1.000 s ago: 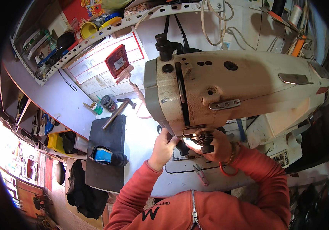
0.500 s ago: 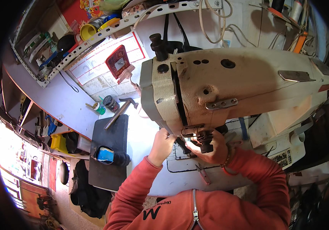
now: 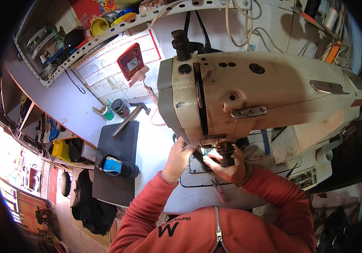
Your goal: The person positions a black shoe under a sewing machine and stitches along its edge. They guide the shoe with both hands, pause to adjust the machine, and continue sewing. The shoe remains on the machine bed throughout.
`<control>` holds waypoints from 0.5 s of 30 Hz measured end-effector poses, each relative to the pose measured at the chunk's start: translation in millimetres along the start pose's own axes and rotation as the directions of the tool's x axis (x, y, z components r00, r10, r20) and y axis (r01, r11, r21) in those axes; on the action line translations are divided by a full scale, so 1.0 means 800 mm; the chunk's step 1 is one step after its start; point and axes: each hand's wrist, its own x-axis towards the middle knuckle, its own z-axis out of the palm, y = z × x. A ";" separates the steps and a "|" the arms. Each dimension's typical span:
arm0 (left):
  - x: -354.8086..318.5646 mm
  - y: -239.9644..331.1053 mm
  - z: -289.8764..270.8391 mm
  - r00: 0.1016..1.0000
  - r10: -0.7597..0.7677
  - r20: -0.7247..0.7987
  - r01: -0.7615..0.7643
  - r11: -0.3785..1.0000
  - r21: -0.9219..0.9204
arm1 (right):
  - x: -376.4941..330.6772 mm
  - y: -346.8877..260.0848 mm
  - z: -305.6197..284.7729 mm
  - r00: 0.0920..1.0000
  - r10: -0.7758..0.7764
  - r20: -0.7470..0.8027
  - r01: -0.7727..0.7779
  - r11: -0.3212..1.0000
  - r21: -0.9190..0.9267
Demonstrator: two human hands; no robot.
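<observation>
A large cream sewing machine (image 3: 273,80) stretches across the bench, with a dark tension knob (image 3: 227,161) low at its front. Beneath the head's left end, my left hand (image 3: 176,162) is closed, its fingertips pinching the edge of a dark piece of material (image 3: 198,157). My right hand (image 3: 230,169) curls around the area behind the knob, thumb pointing left toward the material; what its fingers grip is hidden by the machine. Both hands are close together near the needle area, which the head covers. Thread snips (image 3: 219,192) with reddish handles lie on the bench nearer to me.
Left of my hands, a dark shoe (image 3: 129,170) with a blue lining rests on a black board (image 3: 115,145). A hammer (image 3: 127,122) and small jars (image 3: 119,109) sit beyond. A perforated metal shelf rail (image 3: 117,29) runs above; a red-framed mirror (image 3: 130,61) stands behind.
My view has shifted slightly, so the machine sits a little further right and the board further left. Both hands stay at the machine with nearly the same grip.
</observation>
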 end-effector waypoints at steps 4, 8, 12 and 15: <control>-0.013 -0.020 0.017 0.980 0.181 -0.078 -0.156 0.955 0.253 | 0.000 0.000 -0.007 0.998 0.052 0.020 -0.054 0.994 0.092; -0.053 -0.040 0.051 0.686 0.694 -0.218 -0.383 0.599 0.703 | 0.005 -0.003 -0.017 0.989 0.149 0.014 -0.150 0.978 0.142; -0.065 -0.054 0.065 0.613 0.790 -0.009 -0.465 0.370 0.804 | 0.011 -0.011 -0.020 0.954 0.298 -0.016 -0.289 0.938 0.193; -0.064 -0.055 0.059 0.654 0.753 -0.074 -0.395 0.423 0.815 | 0.015 -0.012 -0.023 0.945 0.326 0.000 -0.318 0.922 0.223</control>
